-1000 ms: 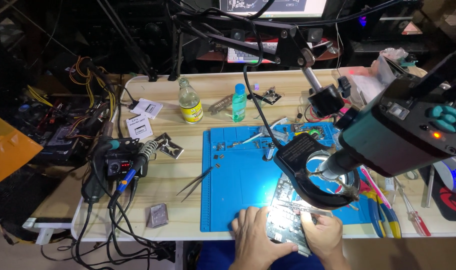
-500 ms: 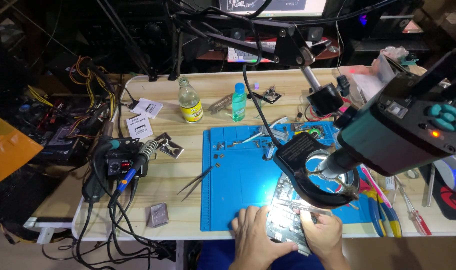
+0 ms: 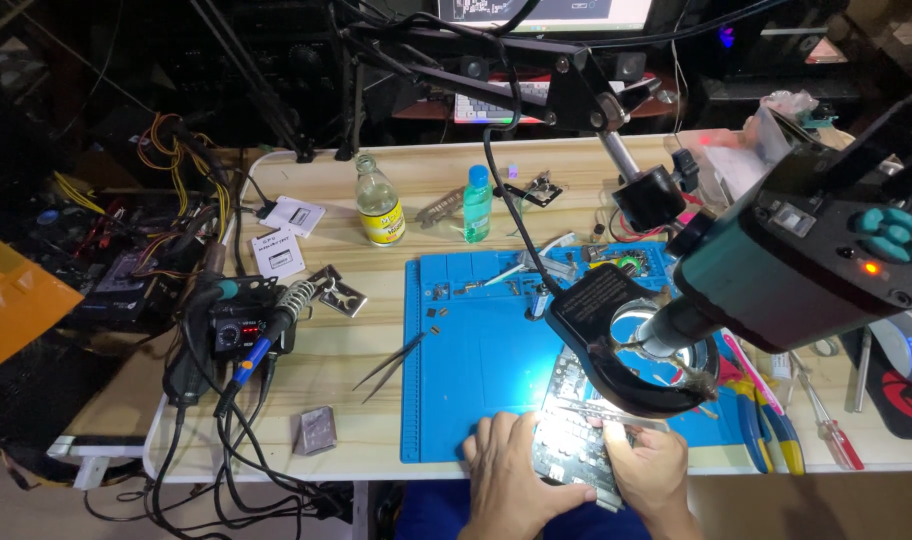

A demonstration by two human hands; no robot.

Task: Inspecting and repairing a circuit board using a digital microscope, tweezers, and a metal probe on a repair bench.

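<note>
Under the ring lamp (image 3: 631, 345), at the blue mat's (image 3: 476, 370) near edge, lies a dark circuit board (image 3: 576, 445), brightly lit and densely populated. Left hand (image 3: 516, 480) and right hand (image 3: 651, 470) clasp its two sides, fingers curled on it. Nothing has shifted since the earlier frames. Glare and the lamp hide the board's upper part.

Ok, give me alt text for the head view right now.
Both hands, left hand and right hand, hold a circuit board at the near edge of a blue work mat, lit under a ring-light magnifier. Tweezers and a soldering station sit to the left.
</note>
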